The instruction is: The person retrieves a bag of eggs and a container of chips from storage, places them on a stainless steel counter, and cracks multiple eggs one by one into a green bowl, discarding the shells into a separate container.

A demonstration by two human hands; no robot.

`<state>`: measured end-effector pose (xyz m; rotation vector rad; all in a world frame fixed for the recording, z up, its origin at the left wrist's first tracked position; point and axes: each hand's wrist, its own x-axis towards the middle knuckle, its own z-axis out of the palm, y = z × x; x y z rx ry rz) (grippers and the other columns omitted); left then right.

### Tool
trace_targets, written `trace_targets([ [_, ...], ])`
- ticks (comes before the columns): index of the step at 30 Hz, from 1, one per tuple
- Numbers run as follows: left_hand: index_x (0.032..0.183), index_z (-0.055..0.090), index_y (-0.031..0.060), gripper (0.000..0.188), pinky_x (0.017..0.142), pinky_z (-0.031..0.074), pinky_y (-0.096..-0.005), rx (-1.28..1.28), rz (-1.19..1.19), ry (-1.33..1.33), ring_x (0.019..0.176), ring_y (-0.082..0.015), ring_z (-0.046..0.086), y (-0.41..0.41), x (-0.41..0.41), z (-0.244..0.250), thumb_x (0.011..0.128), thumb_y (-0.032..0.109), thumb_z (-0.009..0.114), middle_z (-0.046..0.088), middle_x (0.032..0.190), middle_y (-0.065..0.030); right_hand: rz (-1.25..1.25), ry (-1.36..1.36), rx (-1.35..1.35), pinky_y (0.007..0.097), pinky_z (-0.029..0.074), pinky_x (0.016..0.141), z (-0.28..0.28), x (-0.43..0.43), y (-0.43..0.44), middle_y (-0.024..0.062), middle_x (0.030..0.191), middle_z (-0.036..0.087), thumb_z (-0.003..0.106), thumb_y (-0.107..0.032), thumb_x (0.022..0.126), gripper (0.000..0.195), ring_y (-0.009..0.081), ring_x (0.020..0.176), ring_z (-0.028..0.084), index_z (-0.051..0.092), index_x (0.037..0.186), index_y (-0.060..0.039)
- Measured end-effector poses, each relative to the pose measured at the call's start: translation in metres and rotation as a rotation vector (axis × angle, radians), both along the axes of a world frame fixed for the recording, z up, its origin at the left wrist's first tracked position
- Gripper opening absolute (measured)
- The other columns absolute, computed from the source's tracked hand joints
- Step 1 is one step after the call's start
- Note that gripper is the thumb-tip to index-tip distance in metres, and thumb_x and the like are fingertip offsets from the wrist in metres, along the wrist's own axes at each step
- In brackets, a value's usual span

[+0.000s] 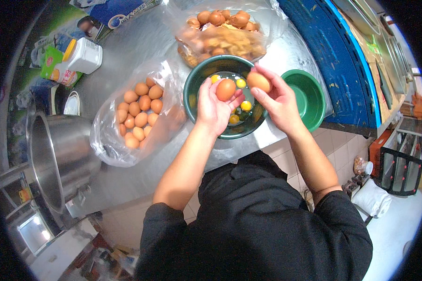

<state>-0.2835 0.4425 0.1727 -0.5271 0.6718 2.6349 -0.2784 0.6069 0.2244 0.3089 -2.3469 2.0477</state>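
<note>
Over a dark green bowl [190,107], my left hand [212,109] cradles a brown egg [225,90] in its upturned palm. Another brown egg [259,82] is gripped between the thumb and fingers of my right hand [279,100], above the bowl's right side. Both eggs look whole. Several egg yolks [245,105] lie in clear egg white inside the bowl. To the left, a clear plastic bag [109,147] stands open with many brown eggs [141,119] in it. Behind the bowl, a second plastic bag [272,28] holds cracked eggshells [217,18].
A smaller green bowl [318,105] sits at the right on the steel table [126,186]. A large steel pot [72,147] lies to the left, near a white tub with a yellow lid [88,54] and a green packet [58,68]. A blue panel [323,52] borders the right.
</note>
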Motion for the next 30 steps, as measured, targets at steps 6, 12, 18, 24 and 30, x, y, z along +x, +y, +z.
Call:
trace_targets([
  [6, 0.110, 0.050, 0.0057, 0.049, 0.091, 0.042, -0.0379, -0.013, -0.031, 0.074, 0.098, -0.0209, 0.055, 0.014, 0.000, 0.028, 0.094, 0.048, 0.030, 0.056, 0.106, -0.0101, 0.035, 0.644, 0.366, 0.0368, 0.043, 0.093, -0.010, -0.007, -0.023, 0.0158, 0.124, 0.050, 0.068, -0.003, 0.073, 0.048, 0.0295, 0.110, 0.053, 0.055, 0.119, -0.0076],
  [12, 0.109, 0.050, 0.0071, 0.030, 0.081, 0.051, -0.0398, -0.064, -0.089, 0.060, 0.089, -0.0246, 0.060, -0.009, 0.004, -0.002, 0.092, 0.032, 0.047, 0.058, 0.105, -0.0096, -0.077, 0.073, -0.134, 0.0331, 0.044, 0.093, -0.019, -0.010, -0.025, 0.0152, 0.119, 0.053, 0.066, -0.007, 0.080, 0.053, 0.0237, 0.110, 0.054, 0.044, 0.127, 0.0003],
  [18, 0.100, 0.058, 0.0042, 0.029, 0.063, 0.051, -0.0280, -0.993, -0.251, 0.304, 0.072, -0.0149, 0.062, -0.024, -0.005, -0.008, 0.086, 0.030, 0.060, 0.062, 0.083, -0.0064, 0.255, -0.714, -0.417, 0.0272, 0.054, 0.068, -0.037, -0.041, 0.000, 0.0104, 0.099, 0.059, 0.052, -0.032, 0.092, 0.035, 0.0196, 0.080, 0.064, 0.049, 0.111, -0.0020],
  [24, 0.101, 0.060, 0.0003, 0.038, 0.064, 0.048, -0.0270, -1.340, -0.589, 0.565, 0.070, -0.0115, 0.059, -0.028, -0.019, 0.009, 0.082, 0.033, 0.064, 0.062, 0.078, -0.0058, 0.472, -0.692, -0.235, 0.0230, 0.050, 0.059, -0.052, -0.050, 0.001, 0.0063, 0.091, 0.060, 0.045, -0.037, 0.095, 0.036, 0.0131, 0.070, 0.061, 0.050, 0.109, -0.0047],
  [30, 0.099, 0.061, -0.0015, 0.043, 0.067, 0.049, -0.0324, -1.300, -0.466, 0.615, 0.073, -0.0214, 0.063, -0.033, -0.022, -0.018, 0.080, 0.037, 0.061, 0.065, 0.079, -0.0116, 0.553, -0.583, -0.078, 0.0240, 0.051, 0.067, -0.053, -0.054, 0.002, 0.0068, 0.098, 0.061, 0.052, -0.033, 0.093, 0.045, 0.0121, 0.079, 0.060, 0.045, 0.127, -0.0046],
])
